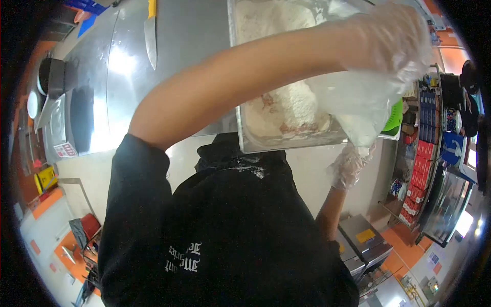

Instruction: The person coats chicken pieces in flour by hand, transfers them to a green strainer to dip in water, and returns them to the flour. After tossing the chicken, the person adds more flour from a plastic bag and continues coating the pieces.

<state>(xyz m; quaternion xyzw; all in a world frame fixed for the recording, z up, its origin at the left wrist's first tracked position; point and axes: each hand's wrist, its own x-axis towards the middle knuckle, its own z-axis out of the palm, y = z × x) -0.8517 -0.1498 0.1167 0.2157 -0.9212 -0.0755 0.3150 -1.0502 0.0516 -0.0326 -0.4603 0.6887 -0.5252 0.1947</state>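
Observation:
My left hand, in a clear plastic glove, reaches across from the left, closed on the upper part of a clear plastic bag. White powder like flour shows in the bag's lower corner. My right hand, also gloved, is closed around that corner, just off the tray's near right side. Below my left forearm is a large rectangular tray. It holds pale floury powder with a whiter heap and reddish-brown patches. My forearm hides the tray's middle.
A knife with a yellow handle lies on the steel table, left of the tray. Right of the tray is a green basket. A shelf with red boxes stands at the right. A metal appliance sits at the table's left.

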